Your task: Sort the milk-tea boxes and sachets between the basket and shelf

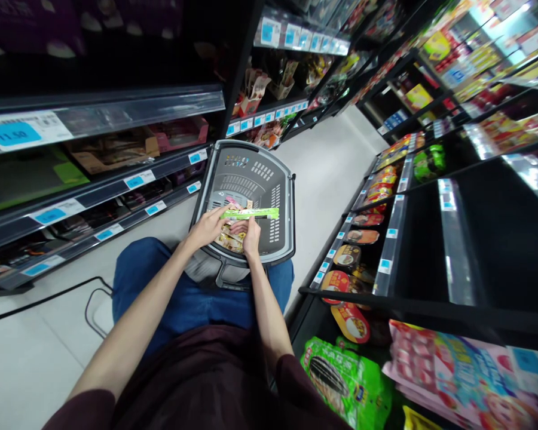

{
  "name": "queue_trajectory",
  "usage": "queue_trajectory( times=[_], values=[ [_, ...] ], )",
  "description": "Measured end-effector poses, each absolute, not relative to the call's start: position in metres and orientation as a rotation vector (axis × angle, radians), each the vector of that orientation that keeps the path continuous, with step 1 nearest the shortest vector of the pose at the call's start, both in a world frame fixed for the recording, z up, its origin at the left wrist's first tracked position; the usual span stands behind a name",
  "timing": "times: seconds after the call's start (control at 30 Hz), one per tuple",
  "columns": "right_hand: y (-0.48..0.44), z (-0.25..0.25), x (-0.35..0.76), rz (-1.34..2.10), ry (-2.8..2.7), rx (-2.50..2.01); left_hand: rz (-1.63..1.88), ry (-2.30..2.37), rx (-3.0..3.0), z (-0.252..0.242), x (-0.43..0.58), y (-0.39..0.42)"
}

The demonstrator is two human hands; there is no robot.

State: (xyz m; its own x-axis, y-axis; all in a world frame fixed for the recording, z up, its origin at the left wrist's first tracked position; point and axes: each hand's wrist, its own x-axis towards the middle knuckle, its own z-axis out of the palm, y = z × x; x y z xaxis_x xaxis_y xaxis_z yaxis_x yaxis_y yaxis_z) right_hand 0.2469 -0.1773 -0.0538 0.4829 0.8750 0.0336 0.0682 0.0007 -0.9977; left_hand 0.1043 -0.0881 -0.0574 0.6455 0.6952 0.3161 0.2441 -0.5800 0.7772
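Basket: the grey basket (273, 179), slotted and black-rimmed, is the landmark; its near edge meets the blue trousers (146, 269) at the knees.
Slim green packet: the slim green packet (264, 212) lies crosswise in both hands, above the basket's opening.
Left hand: the left hand (211, 227), over the basket's left part, is mostly closed, fingers and thumb pinching the packet's left end.
Right hand: the right hand (251, 236), over the near middle of the basket, is half curled, gripping the packet around its middle.
Basket contents: small packets (231, 240) lie inside, below the hands.
Shelves: left of the basket runs a shelf rail with price labels (138, 179); well to its right are red-lidded tubs (336, 283).
Floor: pale tiles (327, 173) show beyond the basket's right side.
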Motion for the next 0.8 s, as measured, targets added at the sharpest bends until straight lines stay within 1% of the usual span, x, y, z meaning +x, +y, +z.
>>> queue_trajectory(
  times=[0.17,0.43,0.67,0.8],
  values=[
    [-0.178,-0.054,0.246,0.778,-0.893,-1.428,0.816,0.726,2.13,-0.053,0.104,-0.088],
    [-0.18,-0.05,0.243,0.802,-0.882,-1.286,0.829,0.755,2.103,-0.05,0.104,-0.087],
    [-0.179,-0.051,0.243,0.787,-0.885,-1.427,0.832,0.734,2.087,-0.048,0.103,-0.087],
    [-0.179,-0.051,0.243,0.795,-0.888,-1.41,0.84,0.731,2.093,-0.047,0.104,-0.088]
  ],
)
